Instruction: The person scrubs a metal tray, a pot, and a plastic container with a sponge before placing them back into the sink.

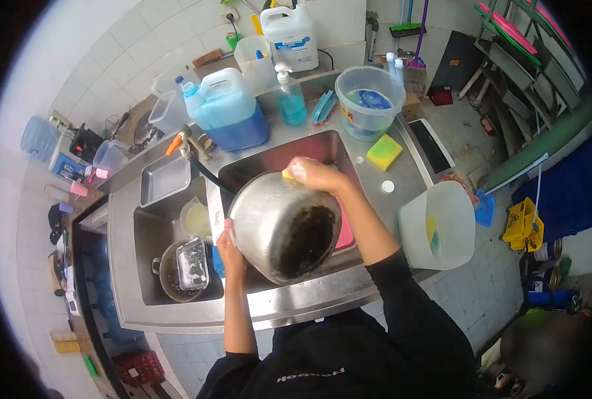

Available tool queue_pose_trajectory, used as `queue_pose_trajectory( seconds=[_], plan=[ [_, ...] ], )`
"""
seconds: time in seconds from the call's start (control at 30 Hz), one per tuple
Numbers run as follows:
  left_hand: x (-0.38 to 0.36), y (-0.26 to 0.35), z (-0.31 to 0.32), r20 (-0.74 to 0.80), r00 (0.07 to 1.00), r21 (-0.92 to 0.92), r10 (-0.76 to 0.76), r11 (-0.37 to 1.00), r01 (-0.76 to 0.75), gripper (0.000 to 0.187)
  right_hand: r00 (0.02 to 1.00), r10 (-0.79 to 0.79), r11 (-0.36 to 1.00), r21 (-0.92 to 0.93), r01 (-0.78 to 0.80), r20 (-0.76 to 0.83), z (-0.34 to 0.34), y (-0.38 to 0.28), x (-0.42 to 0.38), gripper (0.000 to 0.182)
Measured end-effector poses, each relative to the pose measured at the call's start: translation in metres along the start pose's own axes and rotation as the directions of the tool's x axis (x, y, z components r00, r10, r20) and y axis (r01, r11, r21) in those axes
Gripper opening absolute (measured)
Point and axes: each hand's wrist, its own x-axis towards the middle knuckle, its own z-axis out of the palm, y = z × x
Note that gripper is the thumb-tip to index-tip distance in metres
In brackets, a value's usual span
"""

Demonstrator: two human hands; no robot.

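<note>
A large metal pot [257,216] is tilted on its side over the right sink basin [316,147], its blackened, scorched bottom turned toward me. My left hand [230,253] is closed on the pot's left side. Up at the top of the pot, my right hand [317,176] presses a yellow sponge [287,175] against the metal; only a sliver of the sponge shows, and there is foam on the fingers. Something pink [344,233] lies in the basin, partly behind the pot. The black hose of the tap [184,143] runs down behind the pot.
In the left basin [155,233] sit a small pot [169,272], a soapy container [193,263] and a jug [195,218]. A blue-liquid jerrycan [233,116], pump bottle [290,100], bucket [359,123], yellow-green sponge [384,153] and translucent tub [435,229] stand around the sink.
</note>
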Motion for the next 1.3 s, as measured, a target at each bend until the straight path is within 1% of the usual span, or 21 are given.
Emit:
queue_pose_trajectory(
  seconds=[0.07, 0.13, 0.17, 0.2, 0.27, 0.33, 0.37, 0.4, 0.5, 0.53, 0.57, 0.6, 0.67, 0.73, 0.8, 0.87, 0.93, 1.0, 1.1, 1.23, 1.3],
  plan=[
    [-0.007, 0.002, 0.011, -0.005, 0.988, 0.179, 0.156, 0.972, -0.152, 0.04, 0.958, -0.273, 0.855, -0.479, 0.199, -0.09, 0.025, -0.03, -0.003, 0.022],
    [-0.01, -0.003, 0.014, 0.033, 0.981, 0.332, 0.192, 0.923, -0.192, 0.036, 0.88, -0.377, 0.715, -0.695, 0.077, -0.29, 0.059, -0.076, -0.034, 0.027],
    [-0.011, -0.004, 0.021, -0.005, 0.978, 0.235, 0.206, 0.951, -0.199, 0.034, 0.825, -0.478, 0.661, -0.742, 0.112, -0.301, 0.085, -0.077, -0.044, 0.029],
    [-0.012, 0.0, 0.028, -0.019, 0.957, 0.205, 0.29, 0.938, -0.28, 0.035, 0.934, -0.355, 0.66, -0.719, 0.219, -0.042, 0.083, -0.099, -0.059, 0.032],
    [-0.017, 0.01, 0.038, -0.059, 0.893, 0.152, 0.446, 0.888, -0.433, 0.038, 0.789, -0.6, 0.681, -0.604, 0.414, -0.135, 0.1, -0.091, -0.067, 0.034],
    [-0.016, 0.009, 0.034, -0.046, 0.904, 0.16, 0.424, 0.897, -0.412, 0.039, 0.745, -0.653, 0.664, -0.577, 0.476, -0.137, 0.073, -0.082, -0.058, 0.034],
    [-0.02, 0.017, 0.034, -0.022, 0.906, 0.221, 0.424, 0.886, -0.409, 0.039, 0.818, -0.554, 0.735, -0.552, 0.394, -0.154, 0.058, -0.082, -0.058, 0.031],
    [-0.022, 0.023, 0.034, 0.002, 0.906, 0.279, 0.424, 0.869, -0.408, 0.038, 0.865, -0.493, 0.841, -0.302, 0.449, -0.087, 0.044, -0.064, -0.043, 0.029],
    [-0.024, 0.022, 0.026, -0.01, 0.898, 0.293, 0.44, 0.86, -0.418, 0.037, 0.927, -0.247, 0.955, -0.234, 0.183, -0.282, 0.012, -0.039, -0.021, 0.023],
    [-0.026, 0.023, 0.024, -0.021, 0.898, 0.285, 0.439, 0.864, -0.416, 0.037, 0.944, -0.277, 0.95, -0.198, 0.241, -0.178, -0.003, -0.018, -0.014, 0.028],
    [-0.025, 0.018, 0.021, -0.06, 0.903, 0.232, 0.424, 0.886, -0.401, 0.037, 0.988, -0.132, 0.961, 0.232, 0.149, -0.086, -0.006, 0.0, -0.01, 0.032],
    [-0.022, 0.01, 0.016, -0.1, 0.907, 0.178, 0.408, 0.905, -0.387, 0.037, 0.997, -0.032, 0.796, 0.606, -0.014, 0.064, -0.006, 0.017, -0.006, 0.036],
    [-0.021, 0.012, 0.014, -0.186, 0.925, 0.028, 0.332, 0.943, -0.333, 0.038, 0.96, 0.278, 0.447, 0.879, -0.164, 0.038, 0.018, 0.049, -0.018, 0.041],
    [-0.024, 0.031, 0.02, -0.26, 0.944, -0.167, 0.206, 0.953, -0.253, 0.04, 0.895, 0.38, 0.248, 0.906, -0.343, 0.235, 0.067, 0.103, -0.02, 0.042],
    [-0.014, 0.029, 0.014, -0.348, 0.902, -0.116, 0.256, 0.943, -0.313, 0.042, 0.844, 0.463, -0.107, 0.962, -0.25, 0.271, 0.128, 0.098, -0.027, 0.037],
    [0.001, 0.011, 0.001, -0.42, 0.828, 0.028, 0.371, 0.917, -0.397, 0.041, 0.843, 0.366, -0.402, 0.884, -0.239, 0.394, 0.149, 0.076, -0.033, 0.036],
    [-0.005, 0.022, -0.008, -0.371, 0.859, 0.005, 0.351, 0.926, -0.377, 0.043, 0.871, 0.26, -0.47, 0.842, -0.265, 0.418, 0.15, 0.059, -0.031, 0.035],
    [-0.012, 0.034, -0.01, -0.441, 0.845, -0.054, 0.303, 0.931, -0.362, 0.043, 0.908, 0.175, -0.328, 0.892, -0.311, 0.381, 0.145, 0.054, -0.03, 0.032],
    [-0.02, 0.045, -0.039, -0.481, 0.832, -0.03, 0.277, 0.943, -0.332, 0.044, 0.835, 0.39, -0.106, 0.92, -0.378, 0.388, 0.15, 0.075, -0.011, 0.023],
    [-0.044, 0.067, -0.062, -0.558, 0.8, 0.144, 0.221, 0.975, -0.169, 0.052, 0.751, 0.539, -0.171, 0.923, -0.346, 0.381, 0.218, 0.175, 0.035, 0.014],
    [-0.055, 0.075, -0.072, -0.521, 0.845, 0.011, 0.125, 0.99, -0.14, 0.059, 0.712, 0.606, -0.143, 0.929, -0.342, 0.356, 0.248, 0.196, 0.057, 0.019]
  ],
)
